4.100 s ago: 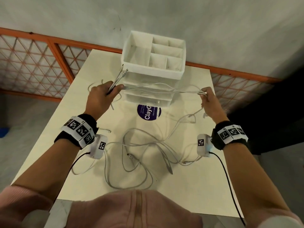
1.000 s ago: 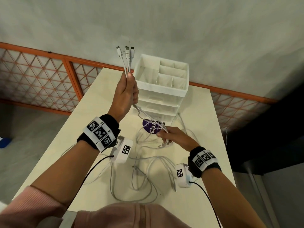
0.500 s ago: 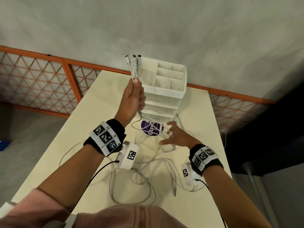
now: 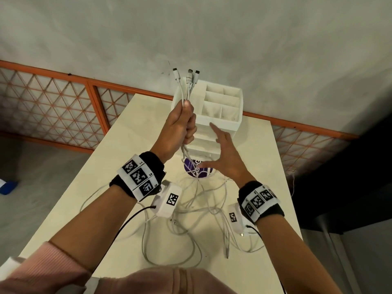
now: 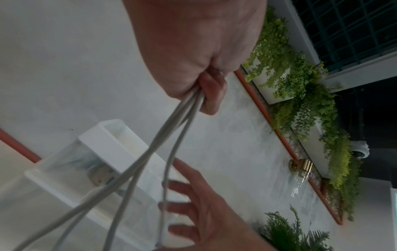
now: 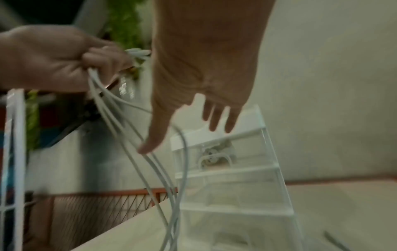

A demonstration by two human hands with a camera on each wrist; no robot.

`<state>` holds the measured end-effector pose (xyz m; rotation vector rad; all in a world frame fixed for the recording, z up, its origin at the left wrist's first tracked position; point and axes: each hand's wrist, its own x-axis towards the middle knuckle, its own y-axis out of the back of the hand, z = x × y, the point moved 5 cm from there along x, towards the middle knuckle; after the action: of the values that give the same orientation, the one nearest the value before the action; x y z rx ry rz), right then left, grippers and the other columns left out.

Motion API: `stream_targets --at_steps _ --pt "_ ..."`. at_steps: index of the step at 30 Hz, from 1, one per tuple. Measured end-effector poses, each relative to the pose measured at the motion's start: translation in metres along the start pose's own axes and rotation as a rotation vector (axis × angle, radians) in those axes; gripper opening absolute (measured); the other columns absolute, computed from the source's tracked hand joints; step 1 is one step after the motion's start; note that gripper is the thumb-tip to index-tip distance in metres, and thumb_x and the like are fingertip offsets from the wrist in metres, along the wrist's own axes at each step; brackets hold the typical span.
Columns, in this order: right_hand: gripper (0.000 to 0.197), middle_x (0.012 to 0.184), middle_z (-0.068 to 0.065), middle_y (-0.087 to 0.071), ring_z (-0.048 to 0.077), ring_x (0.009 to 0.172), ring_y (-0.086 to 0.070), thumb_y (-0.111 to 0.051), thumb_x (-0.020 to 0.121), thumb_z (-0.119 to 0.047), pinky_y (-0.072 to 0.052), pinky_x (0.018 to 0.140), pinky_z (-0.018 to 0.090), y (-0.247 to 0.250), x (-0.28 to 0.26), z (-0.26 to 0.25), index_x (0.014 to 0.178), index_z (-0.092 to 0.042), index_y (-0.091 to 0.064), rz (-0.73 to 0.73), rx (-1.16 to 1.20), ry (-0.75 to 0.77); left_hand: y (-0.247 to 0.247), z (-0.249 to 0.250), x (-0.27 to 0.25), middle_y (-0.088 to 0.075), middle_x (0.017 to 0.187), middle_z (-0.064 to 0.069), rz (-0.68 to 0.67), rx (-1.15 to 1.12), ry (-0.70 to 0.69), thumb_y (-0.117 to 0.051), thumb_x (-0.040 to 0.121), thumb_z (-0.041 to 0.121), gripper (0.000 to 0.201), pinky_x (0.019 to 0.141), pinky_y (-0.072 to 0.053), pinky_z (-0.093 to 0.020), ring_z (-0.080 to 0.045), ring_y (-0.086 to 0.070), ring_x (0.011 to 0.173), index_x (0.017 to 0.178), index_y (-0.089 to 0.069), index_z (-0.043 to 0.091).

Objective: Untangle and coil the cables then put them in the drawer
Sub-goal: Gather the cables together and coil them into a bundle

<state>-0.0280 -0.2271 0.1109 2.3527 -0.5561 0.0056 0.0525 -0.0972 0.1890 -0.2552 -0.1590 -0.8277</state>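
Observation:
My left hand [image 4: 182, 126] is raised and grips a bundle of white cables [image 4: 186, 90]; three plugs stick up above the fist. The strands [image 5: 171, 135] hang down from the fist to a tangle of cables [image 4: 199, 211] on the table. My right hand [image 4: 222, 158] is open with fingers spread, just right of the hanging strands [image 6: 133, 132]; its thumb is beside them and holds nothing. Behind both hands stands the white drawer unit [image 4: 220, 122] with clear drawers [image 6: 227, 173]; a coiled cable lies in its top drawer.
The cream table [image 4: 265, 166] also carries a round purple sticker [image 4: 199, 171] in front of the drawer unit. An orange lattice railing [image 4: 53, 105] runs behind the table below a grey wall. The unit's top tray [image 4: 220, 102] has several open compartments.
My right hand let go of the strands it pinched a second ago, opened, and rose towards the drawer unit. The left hand stayed raised with the plug ends.

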Motion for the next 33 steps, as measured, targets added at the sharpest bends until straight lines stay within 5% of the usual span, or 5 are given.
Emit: stream_targets --at_steps 3,7,15,22,33 --pt "0.093 0.143 -0.004 -0.041 0.013 0.132 -0.038 -0.085 0.061 -0.042 -0.033 0.107 0.031 -0.017 -0.003 -0.025 0.14 -0.032 -0.036 -0.192 -0.094 0.139 -0.005 -0.004 -0.002 -0.022 0.056 0.009 -0.031 0.003 0.009 -0.022 0.104 0.033 0.037 0.039 -0.02 -0.018 -0.006 -0.016 0.044 0.071 -0.028 0.019" --pt "0.011 0.08 -0.001 -0.067 0.013 0.078 -0.061 -0.072 0.081 -0.031 -0.043 0.073 0.023 -0.049 -0.007 -0.032 0.075 -0.024 -0.067 -0.387 0.119 -0.039 -0.016 -0.003 -0.003 -0.022 0.055 0.01 -0.076 -0.012 0.024 -0.022 0.104 0.034 0.037 0.039 -0.017 -0.017 -0.006 -0.016 0.043 0.07 -0.028 0.019" --pt "0.026 0.046 -0.004 -0.059 0.012 0.046 -0.052 -0.072 0.082 -0.031 -0.041 0.055 0.025 -0.017 -0.022 0.057 0.063 -0.014 -0.067 -0.204 0.223 -0.322 0.032 0.003 0.0 -0.025 0.057 0.007 0.043 0.273 -0.039 -0.043 0.1 0.031 0.032 0.04 -0.02 -0.017 -0.005 -0.021 0.042 0.071 -0.037 0.018" --pt "0.014 0.032 -0.007 -0.043 0.009 0.03 -0.043 -0.061 0.091 -0.018 -0.038 0.048 0.025 0.01 -0.01 -0.02 0.082 -0.016 -0.072 -0.225 0.321 -0.155 0.02 -0.07 -0.015 -0.042 0.046 0.013 -0.329 0.609 0.205 -0.078 0.076 0.025 0.019 0.047 -0.027 -0.015 -0.003 -0.033 0.042 0.087 -0.066 0.016" --pt "0.026 0.049 -0.001 -0.057 0.011 0.047 -0.055 -0.07 0.084 -0.021 -0.042 0.051 0.017 0.01 -0.019 0.044 0.067 -0.013 -0.053 -0.405 0.116 -0.239 0.059 0.0 0.014 -0.037 0.04 0.015 0.331 0.198 -0.076 -0.057 0.094 0.024 0.024 0.039 -0.026 -0.013 0.0 -0.029 0.035 0.071 -0.061 0.02"
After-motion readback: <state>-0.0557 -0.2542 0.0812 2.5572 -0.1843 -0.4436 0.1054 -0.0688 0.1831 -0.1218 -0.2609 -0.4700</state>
